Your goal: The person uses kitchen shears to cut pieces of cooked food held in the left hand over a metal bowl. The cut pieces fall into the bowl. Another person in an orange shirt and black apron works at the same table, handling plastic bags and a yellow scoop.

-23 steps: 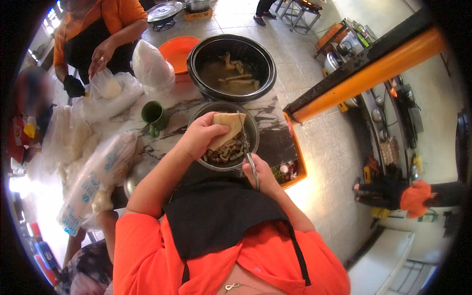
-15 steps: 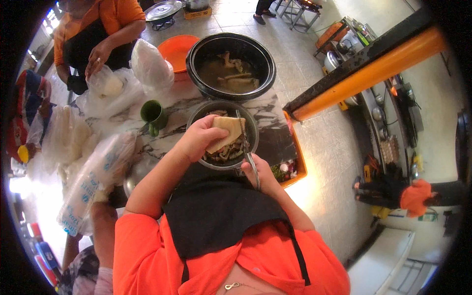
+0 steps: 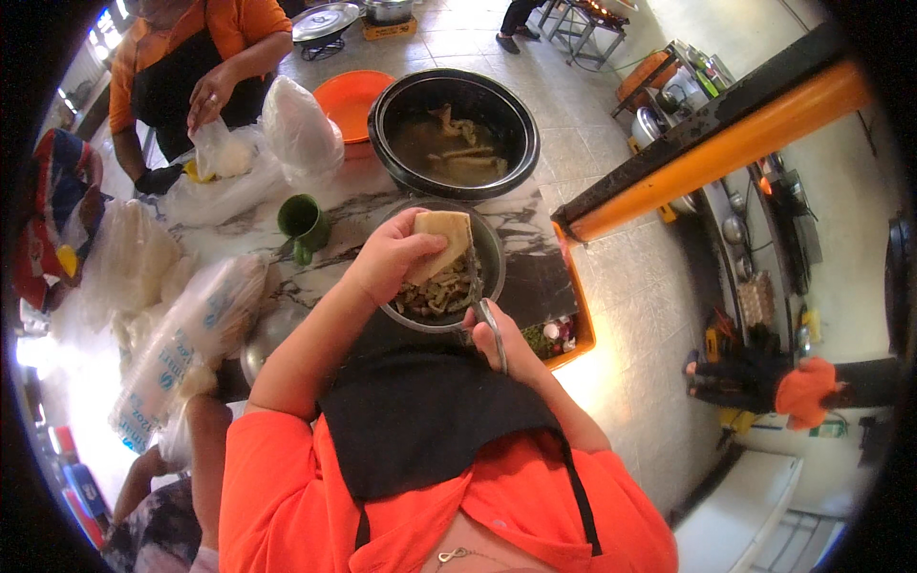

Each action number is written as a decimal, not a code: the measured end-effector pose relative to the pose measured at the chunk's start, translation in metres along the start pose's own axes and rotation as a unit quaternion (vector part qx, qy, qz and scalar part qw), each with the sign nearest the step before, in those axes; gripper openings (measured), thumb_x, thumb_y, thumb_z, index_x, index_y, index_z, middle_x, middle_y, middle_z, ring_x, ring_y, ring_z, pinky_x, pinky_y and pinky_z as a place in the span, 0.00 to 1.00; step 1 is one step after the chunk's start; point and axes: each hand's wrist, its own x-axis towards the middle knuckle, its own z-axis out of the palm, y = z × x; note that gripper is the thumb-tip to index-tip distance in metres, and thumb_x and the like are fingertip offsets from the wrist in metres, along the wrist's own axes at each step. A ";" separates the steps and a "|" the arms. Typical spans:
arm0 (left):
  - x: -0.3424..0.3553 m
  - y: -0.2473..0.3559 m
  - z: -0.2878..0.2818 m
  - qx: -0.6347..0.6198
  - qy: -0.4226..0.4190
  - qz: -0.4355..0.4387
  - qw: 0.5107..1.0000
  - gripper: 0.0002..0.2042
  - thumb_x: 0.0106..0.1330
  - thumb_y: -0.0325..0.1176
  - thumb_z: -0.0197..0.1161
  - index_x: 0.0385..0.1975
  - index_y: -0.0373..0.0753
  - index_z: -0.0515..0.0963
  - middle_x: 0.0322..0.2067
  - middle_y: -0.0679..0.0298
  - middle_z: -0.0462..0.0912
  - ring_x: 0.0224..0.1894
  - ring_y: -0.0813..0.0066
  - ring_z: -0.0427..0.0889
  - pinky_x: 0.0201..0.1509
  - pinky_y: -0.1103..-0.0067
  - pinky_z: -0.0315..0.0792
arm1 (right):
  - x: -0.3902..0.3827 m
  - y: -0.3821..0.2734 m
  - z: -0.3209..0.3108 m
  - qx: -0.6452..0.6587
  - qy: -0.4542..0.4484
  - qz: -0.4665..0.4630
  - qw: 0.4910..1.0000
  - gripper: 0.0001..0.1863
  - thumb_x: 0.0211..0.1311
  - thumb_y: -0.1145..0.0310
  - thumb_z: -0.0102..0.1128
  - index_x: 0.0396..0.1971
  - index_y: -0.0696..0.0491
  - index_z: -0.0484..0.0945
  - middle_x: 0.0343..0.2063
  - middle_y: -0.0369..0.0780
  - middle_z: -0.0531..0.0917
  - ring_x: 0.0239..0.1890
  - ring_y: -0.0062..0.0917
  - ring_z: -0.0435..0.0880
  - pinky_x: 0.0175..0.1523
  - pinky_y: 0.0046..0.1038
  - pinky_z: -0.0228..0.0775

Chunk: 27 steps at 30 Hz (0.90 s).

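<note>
My left hand (image 3: 394, 256) pinches a flat, pale slab (image 3: 447, 229) that looks like boiled meat or skin, over a round metal bowl (image 3: 495, 250). Inside that bowl lie several small cut pieces (image 3: 435, 298) of pale and darker food. Metal scissors (image 3: 491, 327) sit in my right hand (image 3: 516, 351), with its fingers wrapped round the handles. The blades point away from me, along the slab's right edge; they look nearly closed. Just beyond the bowl stands a black pot (image 3: 384, 153) with cloudy liquid and larger pale pieces.
Left of the bowl are a green mug (image 3: 300, 222), plastic bags (image 3: 302, 129) and a sleeve of clear cups (image 3: 196, 339). An orange basin (image 3: 349, 95) is behind. Across the marble-patterned table (image 3: 355, 218), a co-worker's hand (image 3: 210, 95) handles a bag. An orange crate (image 3: 583, 329) adjoins the right edge.
The slab in my left hand looks smaller and has turned a little. The scissor blades have closed somewhat. Across the table, the co-worker's hand has lifted the bag.
</note>
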 end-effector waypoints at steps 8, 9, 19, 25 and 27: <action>-0.001 -0.003 0.000 0.029 0.000 -0.017 0.999 0.14 0.55 0.27 0.60 0.41 0.35 0.70 0.35 0.64 0.76 0.37 0.78 0.76 0.43 0.81 0.71 | -0.001 0.004 -0.001 -0.056 0.037 -0.029 0.997 0.29 0.60 0.40 0.45 0.29 0.57 0.67 0.22 0.43 0.71 0.25 0.33 0.71 0.34 0.31 0.64; -0.001 -0.003 0.000 0.032 0.001 -0.017 0.999 0.14 0.55 0.27 0.59 0.41 0.34 0.70 0.35 0.64 0.76 0.37 0.78 0.75 0.43 0.82 0.71 | -0.001 0.005 0.000 -0.063 0.043 -0.026 0.997 0.29 0.60 0.40 0.45 0.29 0.57 0.67 0.21 0.43 0.71 0.25 0.34 0.71 0.34 0.31 0.64; -0.011 -0.003 0.004 0.125 -0.047 -0.045 0.990 0.14 0.54 0.26 0.59 0.42 0.35 0.71 0.36 0.64 0.77 0.38 0.77 0.76 0.43 0.79 0.71 | 0.000 0.005 -0.001 -0.061 0.062 -0.052 0.995 0.27 0.59 0.42 0.49 0.27 0.56 0.68 0.22 0.43 0.73 0.27 0.32 0.75 0.35 0.29 0.66; -0.013 0.000 0.004 0.126 -0.041 -0.040 0.990 0.14 0.54 0.27 0.59 0.42 0.36 0.71 0.35 0.64 0.77 0.38 0.77 0.76 0.43 0.80 0.71 | -0.001 0.004 -0.001 -0.038 0.048 -0.003 0.998 0.26 0.60 0.42 0.48 0.29 0.55 0.69 0.23 0.41 0.71 0.27 0.27 0.71 0.35 0.27 0.65; -0.015 0.004 0.003 0.124 -0.034 -0.030 0.991 0.14 0.55 0.27 0.59 0.42 0.36 0.71 0.36 0.64 0.77 0.38 0.77 0.76 0.43 0.80 0.71 | -0.001 0.002 0.000 -0.024 0.044 0.014 0.999 0.26 0.60 0.43 0.48 0.30 0.55 0.69 0.23 0.41 0.70 0.27 0.26 0.69 0.35 0.26 0.64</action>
